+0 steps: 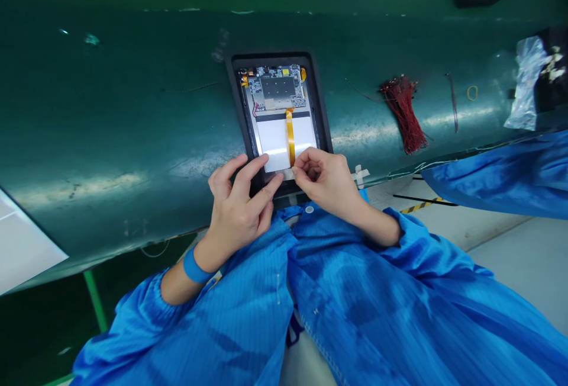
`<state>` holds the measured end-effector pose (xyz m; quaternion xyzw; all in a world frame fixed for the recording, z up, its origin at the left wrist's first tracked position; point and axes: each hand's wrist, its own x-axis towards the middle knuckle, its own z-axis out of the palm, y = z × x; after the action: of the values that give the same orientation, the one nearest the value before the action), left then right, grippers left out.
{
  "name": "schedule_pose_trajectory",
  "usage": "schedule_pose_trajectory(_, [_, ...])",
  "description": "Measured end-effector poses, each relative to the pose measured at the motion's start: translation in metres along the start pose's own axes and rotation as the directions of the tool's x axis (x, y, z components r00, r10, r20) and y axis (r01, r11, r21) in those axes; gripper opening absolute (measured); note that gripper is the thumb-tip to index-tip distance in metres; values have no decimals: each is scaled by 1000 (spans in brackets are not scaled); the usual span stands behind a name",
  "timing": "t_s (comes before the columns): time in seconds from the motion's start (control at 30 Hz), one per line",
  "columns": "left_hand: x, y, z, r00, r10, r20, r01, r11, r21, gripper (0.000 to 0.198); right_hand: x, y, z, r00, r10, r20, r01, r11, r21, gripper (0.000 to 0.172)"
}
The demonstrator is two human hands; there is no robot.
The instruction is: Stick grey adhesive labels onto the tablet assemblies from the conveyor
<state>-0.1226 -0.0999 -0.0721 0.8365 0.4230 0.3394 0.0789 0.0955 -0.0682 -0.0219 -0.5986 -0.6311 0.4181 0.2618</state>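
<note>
right hand [331, 183]: thumb/index pinched close, can't tell if anything's held | left hand [239, 211]: fingers spread, grips nothing visible, tips at device [277, 91] near-left | orange ribbon [290, 134]: on device, long axis near–far, just far of right hand (nearer) | device in black tray [323, 115], tabletop [177, 113]

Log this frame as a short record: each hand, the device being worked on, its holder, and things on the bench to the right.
left hand: fingers spread, fingertips at the near left of the opened device
right hand: thumb and forefinger pinched near the orange ribbon's near end; anything between them unclear
device: circuit board far side, white panel nearer
holder: black tray around device
bench right: red wire bundle, yellow band, clear plastic bag
</note>
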Motion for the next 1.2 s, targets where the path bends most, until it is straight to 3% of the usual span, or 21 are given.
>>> schedule_pose_trajectory(0.17, [2,1,0,999,-25,33,27,998,-57,57,0,-2,0,1000,-14,-4,14,999,-30,7])
schedule_pose_trajectory(0.57, [6,2,0,996,-31,81,29,999,22,52,0,-5,3,998,-59,4,59,979,-195,9])
schedule_pose_trajectory(0.67, [5,3,-1,996,-37,78,35,999,33,51,-1,-5,6,997,-74,33,81,926,-370,7])
schedule_pose_trajectory(0.8, [7,6,-4,993,-74,88,68,996,62,49,-6,-1,0,987,-159,11,132,776,-617,12])
schedule_pose_trajectory(0.87, [9,9,-5,991,-79,111,71,995,75,46,-8,4,-6,944,-329,-25,231,712,-663,19])
schedule_pose_trajectory(0.97, [12,10,-5,990,-69,126,59,995,79,39,-11,16,-14,793,-606,61,504,597,-624,22])
schedule_pose_trajectory(1.03, [12,8,-7,989,-76,127,65,994,84,38,-12,25,-19,738,-661,138,597,543,-591,25])
schedule_pose_trajectory(1.2, [9,2,-15,981,-124,148,114,991,70,40,-15,44,-32,790,-593,157,542,553,-633,32])
